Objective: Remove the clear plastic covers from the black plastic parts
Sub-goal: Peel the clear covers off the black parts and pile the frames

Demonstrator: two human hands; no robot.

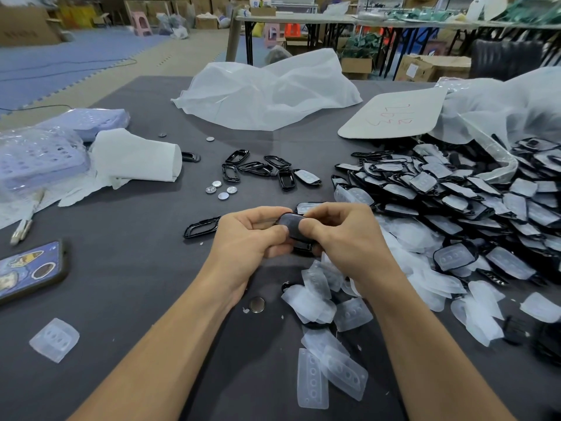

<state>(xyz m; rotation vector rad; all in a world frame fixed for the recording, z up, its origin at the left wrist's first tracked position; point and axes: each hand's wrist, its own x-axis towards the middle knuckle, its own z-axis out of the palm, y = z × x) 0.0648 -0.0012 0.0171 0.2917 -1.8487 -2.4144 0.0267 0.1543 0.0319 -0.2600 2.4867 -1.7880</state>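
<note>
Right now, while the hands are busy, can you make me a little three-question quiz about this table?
1. True or false: the left hand and the right hand both grip the same black part.
2. Pick one: the big pile of covered parts lies on the person's A) left, B) right, C) lap.
3. Fill the gap: the phone lies to the ____ of both hands.
Key: 1 true; 2 B; 3 left.
</note>
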